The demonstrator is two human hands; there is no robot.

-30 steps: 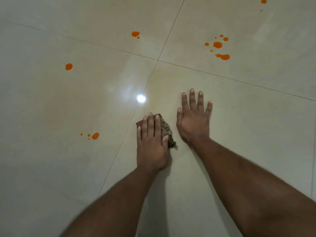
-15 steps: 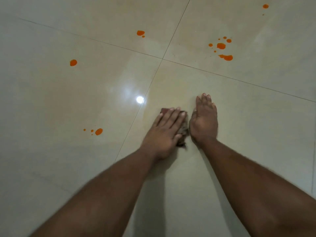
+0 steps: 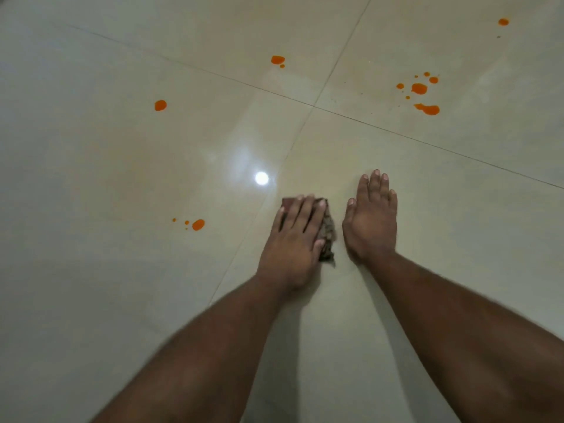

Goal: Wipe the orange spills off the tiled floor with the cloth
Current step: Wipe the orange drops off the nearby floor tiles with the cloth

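My left hand (image 3: 294,239) lies flat with straight fingers on a crumpled brown cloth (image 3: 328,233), pressing it to the glossy cream tiled floor (image 3: 91,285). Most of the cloth is hidden under that hand. My right hand (image 3: 370,221) rests palm down on the bare tile just right of the cloth, fingers straight. Orange spills dot the floor: a drop with specks (image 3: 197,224) to the left of my left hand, a single drop (image 3: 160,105) at the far left, a pair (image 3: 277,60) at top centre, a cluster (image 3: 422,96) at the upper right and a drop (image 3: 503,22) at the top right.
Dark grout lines cross at a tile corner (image 3: 313,105) beyond my hands. A bright lamp reflection (image 3: 261,178) sits on the tile just beyond my left hand.
My left hand has swung with the cloth: fingers pointed right half a second ago, now they point more forward. My right hand's fingers, curled then, lie flat again.
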